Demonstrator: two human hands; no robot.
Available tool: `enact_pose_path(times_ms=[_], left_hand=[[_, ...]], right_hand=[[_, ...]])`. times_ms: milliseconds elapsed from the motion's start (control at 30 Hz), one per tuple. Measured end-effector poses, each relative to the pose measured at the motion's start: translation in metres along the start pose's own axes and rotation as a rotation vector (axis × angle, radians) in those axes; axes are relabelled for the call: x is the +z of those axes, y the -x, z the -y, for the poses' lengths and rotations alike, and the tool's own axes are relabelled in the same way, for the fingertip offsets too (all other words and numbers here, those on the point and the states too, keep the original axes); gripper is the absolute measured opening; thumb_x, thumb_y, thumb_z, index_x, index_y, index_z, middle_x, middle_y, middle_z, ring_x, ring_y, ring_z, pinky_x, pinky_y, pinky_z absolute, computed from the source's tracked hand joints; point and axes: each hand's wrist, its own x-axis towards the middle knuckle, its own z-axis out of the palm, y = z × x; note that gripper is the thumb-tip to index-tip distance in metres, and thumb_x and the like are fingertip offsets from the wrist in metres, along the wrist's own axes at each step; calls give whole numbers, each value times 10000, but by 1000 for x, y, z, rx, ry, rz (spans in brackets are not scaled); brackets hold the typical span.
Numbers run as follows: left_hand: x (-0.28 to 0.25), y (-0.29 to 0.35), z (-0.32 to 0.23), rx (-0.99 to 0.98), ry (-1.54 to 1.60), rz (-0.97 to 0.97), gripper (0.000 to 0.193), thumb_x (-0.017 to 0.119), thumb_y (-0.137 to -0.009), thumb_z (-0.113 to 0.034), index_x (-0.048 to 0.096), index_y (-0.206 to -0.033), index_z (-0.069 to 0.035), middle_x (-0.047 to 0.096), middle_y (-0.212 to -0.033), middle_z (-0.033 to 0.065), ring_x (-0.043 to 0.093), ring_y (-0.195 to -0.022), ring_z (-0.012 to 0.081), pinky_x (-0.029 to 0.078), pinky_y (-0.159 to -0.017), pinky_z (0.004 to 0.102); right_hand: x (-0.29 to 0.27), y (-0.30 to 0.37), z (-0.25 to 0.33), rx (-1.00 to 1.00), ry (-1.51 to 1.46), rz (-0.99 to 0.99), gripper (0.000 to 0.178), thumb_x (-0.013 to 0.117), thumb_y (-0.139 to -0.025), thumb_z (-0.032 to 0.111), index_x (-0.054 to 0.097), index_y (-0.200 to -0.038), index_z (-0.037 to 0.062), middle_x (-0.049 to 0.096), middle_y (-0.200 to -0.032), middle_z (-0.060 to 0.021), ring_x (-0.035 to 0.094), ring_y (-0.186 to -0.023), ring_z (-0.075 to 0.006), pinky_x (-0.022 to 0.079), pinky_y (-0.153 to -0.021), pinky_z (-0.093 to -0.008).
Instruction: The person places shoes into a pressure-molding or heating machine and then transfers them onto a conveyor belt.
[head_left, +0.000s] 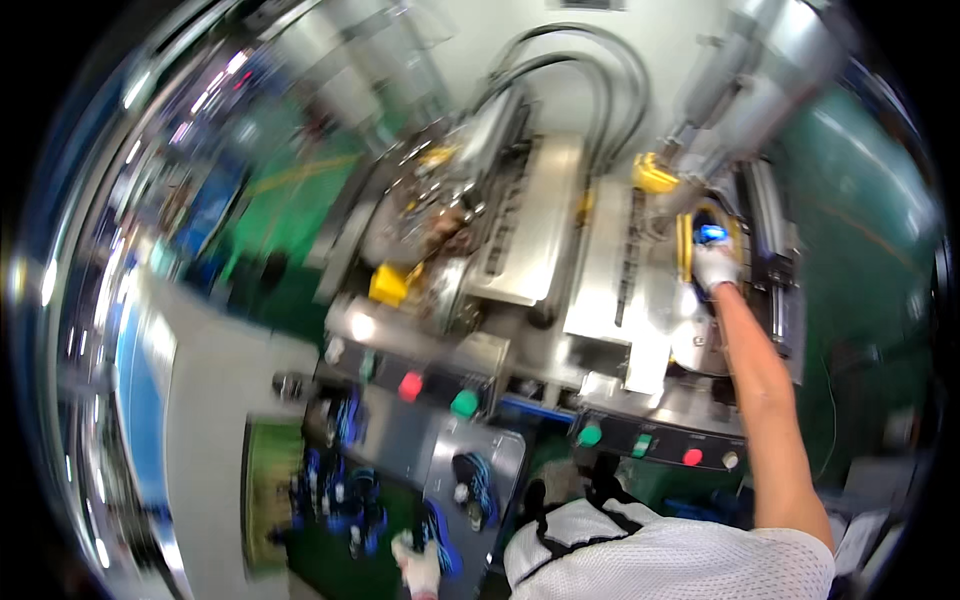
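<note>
My right hand (715,266), in a white glove, reaches far forward into the right station of the machine. Its fingers close at a dark thing with a bright blue patch (712,233), inside a yellow-edged holder (685,248); blur hides what kind of thing it is. Low in the view, my left hand (418,566), also white-gloved, grips a dark sports shoe with a blue sole (441,540) at the edge of a grey tray (505,447). A second black and blue shoe (475,490) lies on that tray, just right of the left hand.
Several more dark and blue shoes (340,495) stand at the lower left, beside a pale table (205,420). Control panels with a red button (411,386) and green button (589,435) line the machine's front. Yellow parts (388,285) and steel plates (535,220) fill the left station. Black hoses (620,80) arch behind.
</note>
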Motion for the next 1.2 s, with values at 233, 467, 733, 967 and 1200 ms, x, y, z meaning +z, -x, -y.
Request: enact_pose_path(times_ms=[233,467,733,967,1200], left_hand=[[94,-34,65,-125,-84,-51,657,785,-828,-231,496,-1401,-88,675,-1251,175,668,-1119,396,509,-971,458],[96,-31,95,-7,281,48,957,870,-762,-193,333,-1527,10,552,-1427,226,565,-1313,361,454,-1093,413],[91,-34,122,-93,389,230,825,824,-806,-268,388,-1470,-43,599,-1326,205,637,-1175,370,481,-1037,442],[21,-111,103,-220,172,465,813,818,-810,-450,503,-1400,13,637,-1288,243,668,-1108,389,517,-986,471],[53,-83,-6,188,28,802,820,821,-830,-387,430,-1411,39,637,-1277,233,642,-1144,376,486,-1014,472]], right_hand=[[-76,135,21,-370,-306,-228,723,637,-1014,385,370,-1533,-42,523,-1492,-219,543,-1334,-299,413,-1118,-391],[64,373,44,-797,515,0,1024,782,-807,133,169,-1609,-36,242,-1635,-289,217,-1528,-449,157,-1273,-497],[83,530,177,-392,-302,647,1069,809,-825,409,222,-1586,-60,291,-1620,-300,291,-1518,-408,257,-1244,-423],[216,633,198,4,-307,413,840,837,-773,388,478,-1477,104,680,-1217,-212,659,-1105,-349,513,-947,-441],[64,620,164,459,-1368,578,496,758,-872,64,596,-1340,79,670,-1146,-15,625,-957,-112,540,-839,-321]])
